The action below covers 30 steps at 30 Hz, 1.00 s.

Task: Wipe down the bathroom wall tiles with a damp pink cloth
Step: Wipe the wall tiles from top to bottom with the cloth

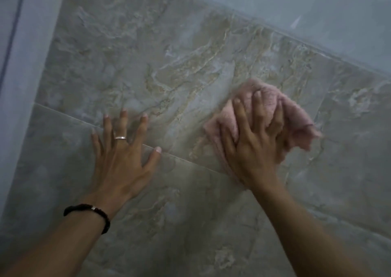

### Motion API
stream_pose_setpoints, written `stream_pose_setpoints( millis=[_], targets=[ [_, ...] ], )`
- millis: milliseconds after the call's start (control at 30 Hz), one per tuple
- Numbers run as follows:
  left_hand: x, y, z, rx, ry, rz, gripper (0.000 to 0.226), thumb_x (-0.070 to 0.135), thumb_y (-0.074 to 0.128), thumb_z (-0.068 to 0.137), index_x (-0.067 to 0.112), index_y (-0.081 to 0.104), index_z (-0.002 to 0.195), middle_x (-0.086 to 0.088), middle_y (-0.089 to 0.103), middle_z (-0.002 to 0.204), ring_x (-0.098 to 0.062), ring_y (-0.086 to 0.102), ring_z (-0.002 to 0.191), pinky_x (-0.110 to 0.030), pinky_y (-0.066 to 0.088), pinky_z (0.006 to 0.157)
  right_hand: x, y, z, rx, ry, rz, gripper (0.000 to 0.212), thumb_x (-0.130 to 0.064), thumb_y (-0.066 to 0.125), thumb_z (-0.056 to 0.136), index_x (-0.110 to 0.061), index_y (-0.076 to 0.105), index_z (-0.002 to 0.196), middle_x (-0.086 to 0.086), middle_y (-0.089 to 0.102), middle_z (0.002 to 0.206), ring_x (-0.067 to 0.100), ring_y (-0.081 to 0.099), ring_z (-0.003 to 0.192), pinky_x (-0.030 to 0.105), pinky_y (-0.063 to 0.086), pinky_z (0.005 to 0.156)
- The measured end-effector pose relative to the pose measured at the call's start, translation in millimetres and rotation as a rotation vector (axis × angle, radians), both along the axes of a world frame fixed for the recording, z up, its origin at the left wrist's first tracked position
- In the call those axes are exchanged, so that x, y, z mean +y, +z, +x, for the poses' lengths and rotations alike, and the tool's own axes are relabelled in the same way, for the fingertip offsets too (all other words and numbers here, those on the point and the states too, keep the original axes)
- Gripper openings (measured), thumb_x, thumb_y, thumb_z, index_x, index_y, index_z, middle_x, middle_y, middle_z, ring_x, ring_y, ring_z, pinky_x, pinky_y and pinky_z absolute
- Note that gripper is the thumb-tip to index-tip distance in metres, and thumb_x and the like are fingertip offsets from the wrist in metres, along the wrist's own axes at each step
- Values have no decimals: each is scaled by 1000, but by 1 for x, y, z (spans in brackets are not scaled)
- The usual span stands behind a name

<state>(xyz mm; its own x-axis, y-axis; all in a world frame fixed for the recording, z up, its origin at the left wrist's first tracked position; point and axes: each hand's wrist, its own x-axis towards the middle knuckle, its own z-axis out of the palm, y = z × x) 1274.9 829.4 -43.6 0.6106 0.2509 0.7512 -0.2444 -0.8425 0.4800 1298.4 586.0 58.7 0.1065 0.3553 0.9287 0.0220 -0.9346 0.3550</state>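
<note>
Right hand [255,143] spread over a bunched-up, fuzzy pink cloth [268,115], pressing it flat against the grey and tan stone-look wall tiles [169,65]. Fingers bent a little over the lump of cloth, fingertips digging into the soft folds. Pink cloth poking out past the fingertips, on the thumb side and out to the right, where a loose corner hangs blurry. Cloth sitting under the right hand only, just above a thin slanting grout line [186,160] between two tiles. Left hand [122,156] well apart from the cloth, off to the left, holding nothing. Left palm flat on the tiles, fingers straight and spread wide, thumb tip right at the same grout line. Thin silver ring [120,137] on one left finger, and a dark beaded bracelet [88,213] around the left wrist. Both arms bare, reaching up from the bottom. Plain pale grey wall [317,12] above the tiles at the top right, and a pale frame edge [19,65] down the left side.
</note>
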Motion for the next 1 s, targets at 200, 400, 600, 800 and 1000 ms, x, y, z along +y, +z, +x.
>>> stream_pose_setpoints(
  millis=[200, 400, 600, 800, 1000],
  targets=[
    [8, 0, 5, 46, -32, 16, 72, 64, 27, 91, 47, -12, 149, -1, -19, 161, -30, -24, 145, -59, -4, 117, 67, -55, 5, 90, 99, -258, 63, -58, 50, 97, -23, 46, 150, 15, 32, 161, 52, 18, 147, 61, 6, 121],
    [12, 0, 4, 73, -46, 8, 68, 63, 20, 92, 49, -16, 147, 4, -25, 159, -27, -29, 144, -58, -4, 117, 46, 28, 10, 59, -39, -80, 66, -62, 29, 101, -29, 31, 158, 8, 19, 167, 51, 12, 149, 62, 11, 119],
    [15, 4, 1, 56, -38, 15, 65, 62, 23, 92, 49, -3, 150, 1, -10, 163, -30, -14, 147, -59, 4, 117, 63, -19, 8, 121, 77, -425, 67, -61, 46, 97, -25, 41, 153, 13, 23, 164, 52, 4, 150, 70, 7, 117],
    [20, 10, -3, 52, 37, 97, 64, 62, 19, 89, 42, 23, 150, -8, 25, 158, -41, 19, 142, -59, 22, 112, 43, 66, 3, -6, -12, -235, 64, -60, 37, 99, -25, 39, 153, 11, 24, 164, 48, 10, 149, 59, 2, 119],
    [19, 29, -10, -7, 32, 68, 63, 58, 30, 88, 34, 35, 146, -13, 30, 155, -42, 16, 143, -60, 25, 111, 60, 34, 11, 87, 52, -465, 64, -57, 44, 99, -21, 44, 152, 15, 28, 163, 51, 19, 148, 72, 20, 113]
  ],
)
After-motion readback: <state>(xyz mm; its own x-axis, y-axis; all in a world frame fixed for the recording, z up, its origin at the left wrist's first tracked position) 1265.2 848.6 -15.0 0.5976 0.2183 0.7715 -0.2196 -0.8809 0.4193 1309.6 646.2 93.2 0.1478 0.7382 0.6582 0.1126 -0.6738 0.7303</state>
